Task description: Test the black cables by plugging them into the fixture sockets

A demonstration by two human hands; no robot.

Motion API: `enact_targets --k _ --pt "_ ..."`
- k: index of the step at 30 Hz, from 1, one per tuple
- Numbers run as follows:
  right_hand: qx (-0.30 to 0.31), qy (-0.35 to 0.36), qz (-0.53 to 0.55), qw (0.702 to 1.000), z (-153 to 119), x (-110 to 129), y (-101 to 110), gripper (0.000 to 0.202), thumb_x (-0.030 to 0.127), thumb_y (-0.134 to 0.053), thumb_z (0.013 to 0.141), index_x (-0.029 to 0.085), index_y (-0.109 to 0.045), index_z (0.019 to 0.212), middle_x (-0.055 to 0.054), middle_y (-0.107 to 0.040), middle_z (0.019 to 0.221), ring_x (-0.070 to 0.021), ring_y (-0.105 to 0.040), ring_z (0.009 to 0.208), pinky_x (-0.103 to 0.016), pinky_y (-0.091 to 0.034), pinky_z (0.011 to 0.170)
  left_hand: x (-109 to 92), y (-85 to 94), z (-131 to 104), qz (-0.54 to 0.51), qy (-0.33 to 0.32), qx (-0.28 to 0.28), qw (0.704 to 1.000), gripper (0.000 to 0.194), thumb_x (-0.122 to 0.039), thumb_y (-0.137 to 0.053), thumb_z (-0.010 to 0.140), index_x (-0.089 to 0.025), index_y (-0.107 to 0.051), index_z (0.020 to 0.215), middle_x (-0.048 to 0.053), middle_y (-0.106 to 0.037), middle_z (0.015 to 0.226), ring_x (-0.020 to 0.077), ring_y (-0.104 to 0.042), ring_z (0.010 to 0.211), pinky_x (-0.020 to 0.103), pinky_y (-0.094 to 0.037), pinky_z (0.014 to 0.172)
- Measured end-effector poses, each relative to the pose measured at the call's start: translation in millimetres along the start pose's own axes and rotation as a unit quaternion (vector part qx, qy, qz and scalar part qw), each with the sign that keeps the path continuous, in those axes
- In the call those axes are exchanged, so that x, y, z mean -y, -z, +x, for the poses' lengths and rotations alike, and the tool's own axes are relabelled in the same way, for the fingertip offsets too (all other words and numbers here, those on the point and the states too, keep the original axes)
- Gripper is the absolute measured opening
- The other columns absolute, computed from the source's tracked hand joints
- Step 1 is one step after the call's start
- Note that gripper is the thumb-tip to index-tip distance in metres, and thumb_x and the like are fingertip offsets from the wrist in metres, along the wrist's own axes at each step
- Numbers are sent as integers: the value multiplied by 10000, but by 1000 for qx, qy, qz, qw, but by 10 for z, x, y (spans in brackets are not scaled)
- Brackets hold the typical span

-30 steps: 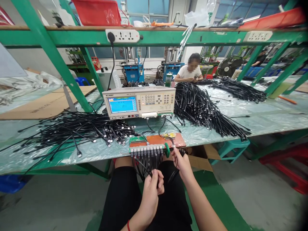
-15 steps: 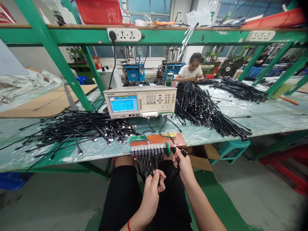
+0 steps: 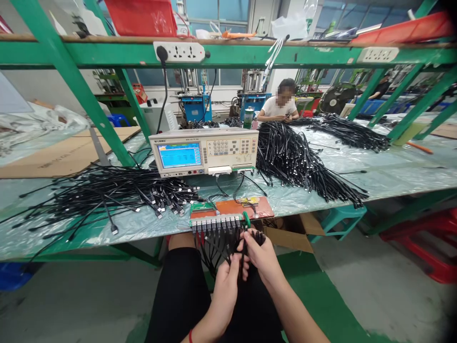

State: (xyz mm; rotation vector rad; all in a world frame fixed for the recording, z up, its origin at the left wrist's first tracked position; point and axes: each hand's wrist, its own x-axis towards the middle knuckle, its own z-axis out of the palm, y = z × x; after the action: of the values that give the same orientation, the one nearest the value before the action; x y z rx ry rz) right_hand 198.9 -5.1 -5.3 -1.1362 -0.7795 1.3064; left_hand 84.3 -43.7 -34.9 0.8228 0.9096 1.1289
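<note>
Beneath green shelving, a plastic-covered bench [image 3: 143, 229] carries a tester [image 3: 232, 159] set between two heaps of black cables [image 3: 285, 155]. At its near edge, beside a row of connectors [image 3: 216, 225] with leads plugged in, the right hand [image 3: 262, 257] grips bunched cable ends [image 3: 257, 236], while the left hand [image 3: 226, 281], just below, seems closed around dangling leads [image 3: 210, 251], though the overlapping fingers hide how many.

I see room to reach between the orange board [image 3: 228, 208] and the right-hand cable heap [image 3: 296, 162]. The tester [image 3: 221, 159] blocks the way behind the board
</note>
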Motion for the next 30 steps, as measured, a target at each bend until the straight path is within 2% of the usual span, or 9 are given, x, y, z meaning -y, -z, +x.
enact_targets --k 2,3,5,7,9,12,16,25,30 --pt "-35 14 21 999 47 -17 61 546 675 -755 745 162 -654 904 41 -516 560 -49 -302 349 -189 -201 324 -16 9 2 -11 -13 -25 1000 476 -603 -596 919 -145 -725 939 97 -660 956 218 -604 913 296 -504 758" --pt "-58 28 17 998 83 -34 101 562 685 -753 740 153 -668 900 58 -462 530 -45 -272 352 -189 -174 328 -21 13 1 -21 -13 -33 999 484 -611 -589 920 -146 -723 940 95 -664 941 225 -612 923 313 -514 788" --pt "-98 53 -3 994 169 -84 189 591 711 -746 726 139 -692 867 72 -389 506 -46 -254 362 -197 -156 338 -25 16 -7 -32 -2 -39 999 503 -626 -562 929 -144 -708 947 45 -621 767 183 -605 753 309 -516 736" --pt "-122 66 -20 990 261 -145 271 606 736 -733 717 138 -693 810 71 -363 492 -56 -269 370 -205 -165 347 -22 12 -19 -35 11 -30 999 514 -636 -542 936 -143 -682 974 -25 -500 622 118 -489 553 264 -466 602" --pt "-134 69 -27 988 340 -199 330 606 747 -718 722 145 -679 769 67 -362 481 -62 -275 373 -209 -169 352 -17 5 -28 -38 16 -15 999 520 -647 -540 933 -145 -656 1000 -59 -413 584 86 -363 487 227 -373 508" --pt "-138 67 -30 988 414 -249 367 618 766 -703 721 150 -654 727 62 -373 465 -63 -270 369 -209 -159 354 -9 -7 -24 -46 16 -1 999 524 -669 -519 932 -158 -616 1002 -81 -336 563 81 -255 483 209 -279 469" --pt "-138 64 -31 988 435 -268 363 622 772 -702 718 153 -639 715 59 -376 462 -61 -269 375 -204 -159 360 -5 -13 1 -62 21 2 998 517 -689 -465 945 -182 -563 964 -94 -276 560 82 -187 485 210 -249 469" --pt "-137 83 -92 983 471 -183 435 608 757 -689 735 175 -557 616 46 -370 487 -76 -281 423 -215 -175 389 -21 -41 32 -72 36 28 996 554 -745 -529 878 -192 -532 901 -104 -269 544 71 -155 467 212 -210 455" --pt "-121 71 -89 986 517 -128 446 587 737 -698 724 186 -541 597 47 -379 458 -83 -304 404 -218 -187 390 -20 -77 64 -84 51 38 994 558 -746 -612 825 -199 -505 824 -109 -271 515 65 -154 447 209 -185 439"
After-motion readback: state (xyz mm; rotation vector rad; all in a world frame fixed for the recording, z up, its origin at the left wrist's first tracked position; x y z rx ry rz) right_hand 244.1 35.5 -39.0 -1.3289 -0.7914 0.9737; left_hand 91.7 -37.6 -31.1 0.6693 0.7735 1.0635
